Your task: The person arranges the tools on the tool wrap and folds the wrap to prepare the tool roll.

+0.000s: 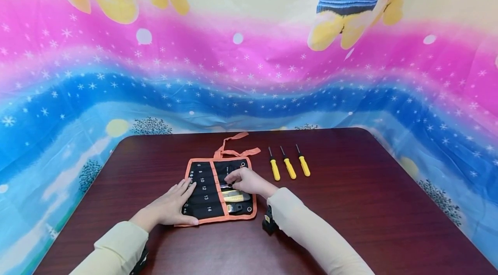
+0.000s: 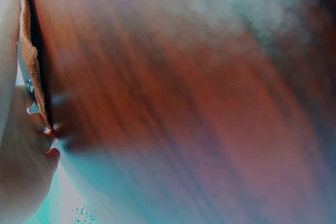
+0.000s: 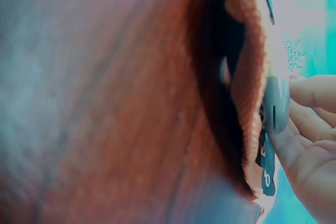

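Observation:
A black tool pouch (image 1: 204, 195) with orange trim lies unrolled on the table, with white numbers along its left part. My left hand (image 1: 171, 203) rests on its left edge, fingers spread and thumb along the near edge. Over the right-hand pockets my right hand (image 1: 247, 181) has curled fingers and pinches a small silvery tool (image 1: 225, 186), mostly hidden under the fingertips. Just nearer lies a yellow-and-grey utility knife (image 1: 236, 197) in a pocket, and below that a black tool (image 1: 235, 208). In the right wrist view a grey rounded handle end (image 3: 276, 104) stands beside the fingers.
Three yellow-handled screwdrivers (image 1: 289, 168) lie side by side right of the pouch, shafts pointing away. Orange ties (image 1: 233, 152) trail from the pouch's far edge. The dark wooden table (image 1: 350, 206) reaches back to a patterned cloth (image 1: 241, 106).

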`<state>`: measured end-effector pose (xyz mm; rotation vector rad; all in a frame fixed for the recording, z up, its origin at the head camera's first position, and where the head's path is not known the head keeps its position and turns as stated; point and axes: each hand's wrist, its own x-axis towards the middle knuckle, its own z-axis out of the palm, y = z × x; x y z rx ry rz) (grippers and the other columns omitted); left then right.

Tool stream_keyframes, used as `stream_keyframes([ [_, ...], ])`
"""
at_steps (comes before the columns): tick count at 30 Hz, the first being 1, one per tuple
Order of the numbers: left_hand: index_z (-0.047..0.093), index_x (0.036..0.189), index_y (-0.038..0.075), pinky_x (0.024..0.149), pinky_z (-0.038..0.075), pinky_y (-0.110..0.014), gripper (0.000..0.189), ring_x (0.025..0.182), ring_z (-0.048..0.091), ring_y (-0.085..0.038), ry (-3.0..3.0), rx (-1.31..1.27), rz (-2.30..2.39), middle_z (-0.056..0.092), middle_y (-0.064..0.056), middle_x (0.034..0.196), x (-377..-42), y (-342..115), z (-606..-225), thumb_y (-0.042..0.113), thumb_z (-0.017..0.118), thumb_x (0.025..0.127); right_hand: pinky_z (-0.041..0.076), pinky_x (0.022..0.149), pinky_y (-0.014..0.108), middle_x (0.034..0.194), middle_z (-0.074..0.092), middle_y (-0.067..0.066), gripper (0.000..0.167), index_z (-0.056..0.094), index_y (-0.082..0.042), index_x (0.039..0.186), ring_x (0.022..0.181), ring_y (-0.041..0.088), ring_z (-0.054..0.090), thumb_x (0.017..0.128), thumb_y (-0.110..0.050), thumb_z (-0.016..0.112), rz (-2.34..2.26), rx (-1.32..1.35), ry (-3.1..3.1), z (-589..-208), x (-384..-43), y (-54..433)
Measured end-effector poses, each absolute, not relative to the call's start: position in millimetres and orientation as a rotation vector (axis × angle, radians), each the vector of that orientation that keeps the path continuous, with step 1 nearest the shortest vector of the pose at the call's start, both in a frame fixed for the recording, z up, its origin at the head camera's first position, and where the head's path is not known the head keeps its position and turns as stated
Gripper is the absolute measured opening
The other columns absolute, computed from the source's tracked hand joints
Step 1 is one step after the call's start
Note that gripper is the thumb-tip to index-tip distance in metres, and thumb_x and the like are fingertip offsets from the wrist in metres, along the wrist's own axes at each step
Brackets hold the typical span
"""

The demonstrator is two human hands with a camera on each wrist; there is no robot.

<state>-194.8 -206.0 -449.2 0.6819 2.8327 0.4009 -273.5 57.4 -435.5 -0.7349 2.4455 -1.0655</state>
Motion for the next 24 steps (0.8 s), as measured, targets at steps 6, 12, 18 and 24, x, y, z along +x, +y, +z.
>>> stream_keyframes([
  [6,0.021,0.145,-0.001,0.106,0.016,-0.05,0.113,0.136,0.01,-0.038,2.828,0.696,0.416,0.013,-0.023,0.149,-193.9,-206.2,-446.9,0.074,0.057,0.068,0.048,0.082,0.031,0.106,0.064,-0.001,0.03,0.064,-0.008,0.116,0.1,0.013,0.058,0.088,0.0,0.059,-1.067,-0.73,2.416,-432.7,-272.0,59.5],
  [12,0.021,0.144,-0.002,0.106,0.016,-0.051,0.113,0.135,0.01,-0.038,2.829,0.711,0.424,0.013,-0.024,0.149,-193.6,-206.7,-446.4,0.074,0.056,0.069,0.048,0.081,0.032,0.109,0.063,0.001,0.03,0.062,-0.008,0.119,0.101,0.015,0.057,0.09,-0.005,0.058,-1.133,-0.751,2.387,-426.7,-272.4,68.1],
  [18,0.021,0.144,-0.002,0.106,0.016,-0.05,0.114,0.135,0.01,-0.038,2.829,0.706,0.419,0.013,-0.023,0.149,-194.4,-206.6,-446.5,0.075,0.056,0.068,0.049,0.08,0.033,0.112,0.061,0.009,0.03,0.06,-0.003,0.121,0.095,0.017,0.06,0.091,-0.008,0.056,-1.253,-0.767,2.361,-412.9,-278.3,84.4],
  [24,0.021,0.144,-0.001,0.106,0.016,-0.05,0.114,0.135,0.011,-0.038,2.826,0.698,0.42,0.013,-0.022,0.149,-194.1,-206.6,-446.0,0.075,0.056,0.068,0.049,0.08,0.033,0.115,0.06,0.01,0.032,0.058,-0.003,0.122,0.098,0.019,0.059,0.091,-0.009,0.057,-1.302,-0.763,2.423,-393.5,-282.7,99.8],
])
